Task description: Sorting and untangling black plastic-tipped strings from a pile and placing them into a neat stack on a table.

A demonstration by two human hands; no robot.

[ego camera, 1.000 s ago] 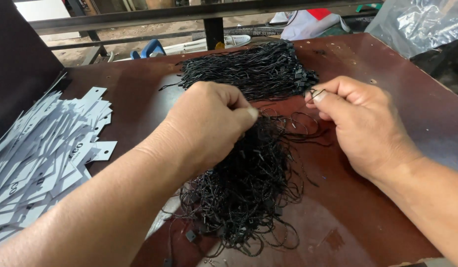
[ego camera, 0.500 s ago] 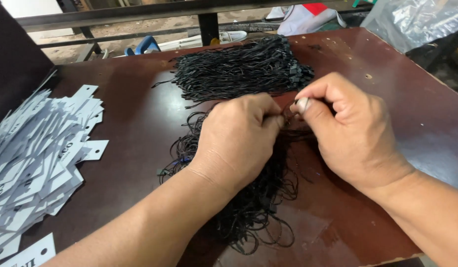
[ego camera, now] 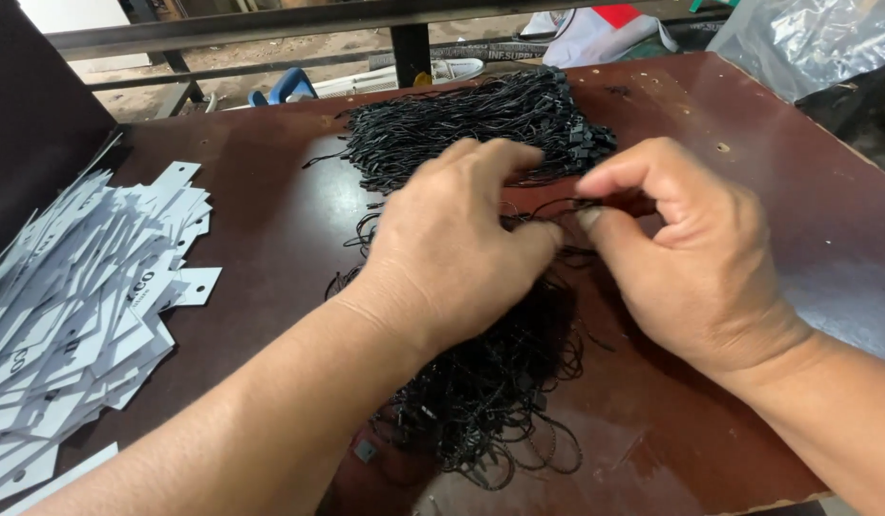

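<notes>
Both hands rose slightly, left hand (ego camera: 452,248) and right hand (ego camera: 681,258) over black cords (ego camera: 480,401).

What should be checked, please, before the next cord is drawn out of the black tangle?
1. Right hand pinches a black cord at thumb and forefinger: ok.
2. Left hand rests on the loose cord tangle, steadying it: ok.
3. Pinched cord runs free of the tangle: cannot tell, the fingers hide it.
4. Neat cord bundle lies apart, behind the hands: ok.
5. White paper tags are heaped at the left, away from the cords: ok.
6. Bare table to the right of the hands: ok.
</notes>
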